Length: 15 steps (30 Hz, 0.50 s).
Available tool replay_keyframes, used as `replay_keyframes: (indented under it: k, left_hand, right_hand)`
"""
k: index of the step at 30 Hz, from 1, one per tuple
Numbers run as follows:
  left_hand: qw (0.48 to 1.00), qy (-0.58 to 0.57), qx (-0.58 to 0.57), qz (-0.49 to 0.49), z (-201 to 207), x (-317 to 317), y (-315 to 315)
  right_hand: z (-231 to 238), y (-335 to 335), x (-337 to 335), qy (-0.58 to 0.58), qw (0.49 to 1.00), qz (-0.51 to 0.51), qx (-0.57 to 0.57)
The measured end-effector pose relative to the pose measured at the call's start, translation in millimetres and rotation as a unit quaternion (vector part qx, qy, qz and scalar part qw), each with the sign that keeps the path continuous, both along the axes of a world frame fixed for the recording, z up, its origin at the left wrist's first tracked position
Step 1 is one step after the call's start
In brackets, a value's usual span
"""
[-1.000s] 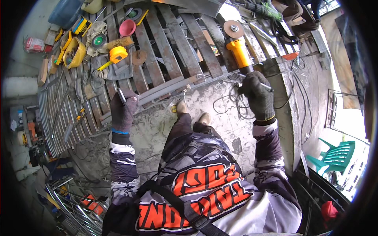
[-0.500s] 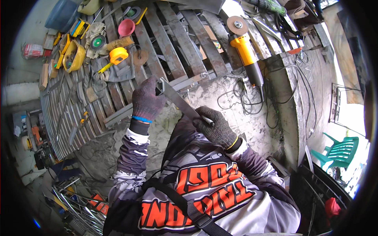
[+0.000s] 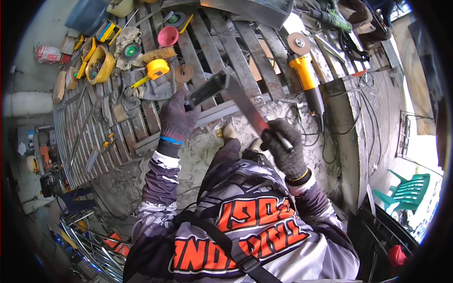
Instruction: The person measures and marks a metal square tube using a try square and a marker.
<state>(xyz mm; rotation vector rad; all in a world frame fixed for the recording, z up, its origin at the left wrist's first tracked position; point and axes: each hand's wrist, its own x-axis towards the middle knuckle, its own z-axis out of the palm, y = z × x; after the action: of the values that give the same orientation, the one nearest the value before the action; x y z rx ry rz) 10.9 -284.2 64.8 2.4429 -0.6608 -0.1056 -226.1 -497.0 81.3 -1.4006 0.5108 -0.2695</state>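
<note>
A: State of the fingers?

B: The gloved left hand [image 3: 179, 115] has its fingers curled firmly around the near end of a dark metal length [image 3: 208, 89]. The gloved right hand [image 3: 286, 152] is clenched on the lower end of a flat metal strip [image 3: 247, 107]. A pale rod-like tip [image 3: 283, 141] shows at the right fist; whether it belongs to the strip, I cannot tell.

A: Position of the two held pieces?

B: Both are raised to the left of the angle grinder [image 3: 306, 73], meeting in a corner that points away from the person. Whether they are joined there cannot be determined.

A: And the hands, against that same grinder?

B: Left hand well to its left. Right hand apart from it, on the person's side and slightly left.

A: How is the grinder placed?

B: On the slatted metal bench [image 3: 262, 61], its dark handle [image 3: 316, 103] projecting past the edge toward the person.

A: Remaining items?

B: Left of the grinder, in order outward: a loose brown disc [image 3: 184, 73], a pink bowl [image 3: 168, 36], a yellow tape measure [image 3: 157, 69] with its blade partly out, and a yellow container [image 3: 100, 64]. Right of the grinder, off the bench: a green plastic chair [image 3: 409, 192].
</note>
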Motion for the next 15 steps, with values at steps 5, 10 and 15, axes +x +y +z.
replay_keyframes:
  k: [5, 10, 15]
  left_hand:
    - [0.995, 0.045, -0.091, -0.012, -29, 36, 36]
    - [0.992, 0.051, -0.108, -0.045, -58, 56, 1]
    - [0.992, -0.065, -0.011, -0.103, -97, 87, -25]
  right_hand:
    - [13, -38, -4, 0.01, 0.998, -0.047, 0.035]
    - [0, -36, -20, 0.07, 0.996, -0.055, 0.03]
    - [-18, -21, -44, 0.105, 0.989, -0.066, 0.083]
